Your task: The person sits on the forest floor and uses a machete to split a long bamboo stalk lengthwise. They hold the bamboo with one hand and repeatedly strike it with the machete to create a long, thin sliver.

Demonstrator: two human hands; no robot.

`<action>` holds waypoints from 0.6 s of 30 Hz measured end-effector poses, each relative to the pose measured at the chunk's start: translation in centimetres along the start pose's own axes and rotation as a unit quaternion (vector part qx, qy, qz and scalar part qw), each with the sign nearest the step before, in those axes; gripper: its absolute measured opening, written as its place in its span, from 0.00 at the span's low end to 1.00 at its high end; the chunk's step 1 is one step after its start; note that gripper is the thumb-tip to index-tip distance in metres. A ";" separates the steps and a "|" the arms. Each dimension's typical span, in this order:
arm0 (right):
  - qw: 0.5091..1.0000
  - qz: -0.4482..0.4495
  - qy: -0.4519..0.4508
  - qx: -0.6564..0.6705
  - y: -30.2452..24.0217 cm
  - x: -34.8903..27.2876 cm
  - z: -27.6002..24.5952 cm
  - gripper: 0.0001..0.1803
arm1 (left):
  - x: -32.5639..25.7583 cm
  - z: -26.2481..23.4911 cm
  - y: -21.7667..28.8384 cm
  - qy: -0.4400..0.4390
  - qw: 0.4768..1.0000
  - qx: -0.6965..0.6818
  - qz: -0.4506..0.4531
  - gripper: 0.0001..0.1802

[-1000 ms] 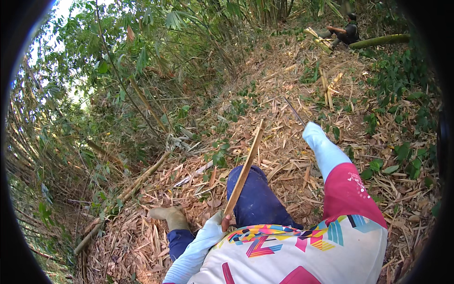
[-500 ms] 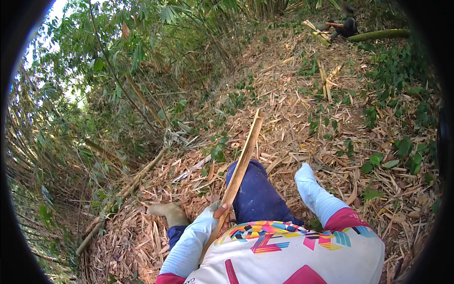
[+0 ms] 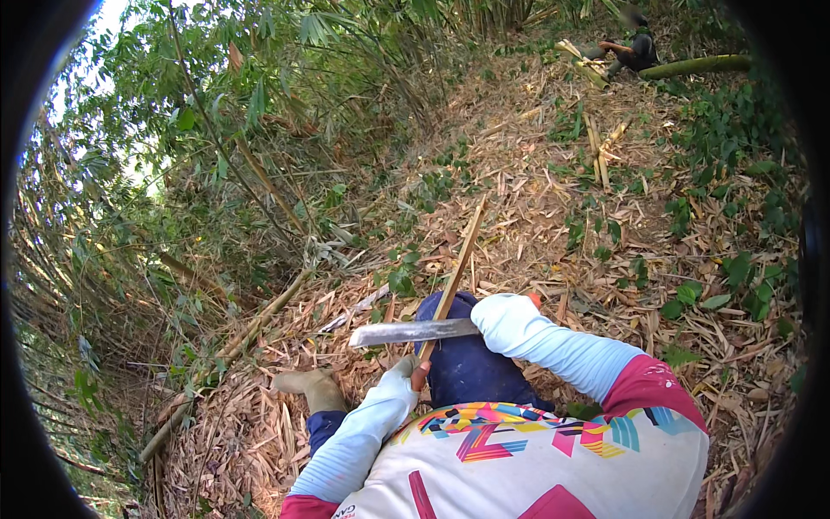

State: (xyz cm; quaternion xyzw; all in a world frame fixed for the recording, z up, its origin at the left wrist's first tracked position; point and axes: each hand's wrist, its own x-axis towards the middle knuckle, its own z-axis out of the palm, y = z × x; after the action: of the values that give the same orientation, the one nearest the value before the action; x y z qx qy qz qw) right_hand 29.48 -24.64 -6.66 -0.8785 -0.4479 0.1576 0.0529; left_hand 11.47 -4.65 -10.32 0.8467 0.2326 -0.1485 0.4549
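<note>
A split bamboo strip slants up and away from my lap, seen nearly edge-on. My left hand, in a pale blue sleeve, grips its lower part beside my raised knee. My right hand is closed on a machete, largely covered by the sleeve; an orange bit of the handle end shows beyond it. The machete's broad grey blade points left and crosses the bamboo strip just above my left hand. Whether the edge touches the strip or cuts into it, I cannot tell.
Dry leaves and bamboo litter cover the slope. Bamboo thicket stands at the left, with a fallen pole along its edge. Split bamboo pieces lie farther up. Another person sits at the far right by a green bamboo culm.
My right hand has come in from the right, bringing the machete across the strip. The strip has turned from its broad face to a narrow edge, still in my left hand.
</note>
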 end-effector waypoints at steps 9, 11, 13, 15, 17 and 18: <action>0.966 0.173 0.183 0.066 6.9 1.9 -1.6 0.08 | -1.7 0.2 1.4 0.032 0.996 0.048 0.075 0.22; 0.978 0.162 0.103 0.084 5.9 1.2 -1.7 0.10 | -1.4 0.2 1.5 0.027 0.996 0.051 0.064 0.20; 0.991 0.126 0.012 0.039 3.7 0.7 -1.4 0.09 | -1.4 0.2 1.3 0.005 0.998 0.056 0.042 0.19; 0.998 0.023 0.052 -0.005 4.1 0.8 1.6 0.10 | -1.0 0.9 0.0 0.025 0.994 0.063 0.087 0.16; 0.999 0.040 0.034 -0.001 3.7 1.1 0.1 0.11 | -1.7 1.0 -0.8 0.053 0.990 0.091 0.093 0.15; 0.995 0.089 0.038 0.027 4.2 1.3 -1.1 0.11 | -2.4 1.0 -1.0 0.054 0.992 0.078 0.088 0.15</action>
State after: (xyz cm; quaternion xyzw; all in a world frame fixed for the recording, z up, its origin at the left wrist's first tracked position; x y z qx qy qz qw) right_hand 33.79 -26.07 -6.87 -0.9183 -0.3616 0.1406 0.0791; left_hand 8.88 -5.61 -10.41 0.9037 0.1695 -0.0796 0.3851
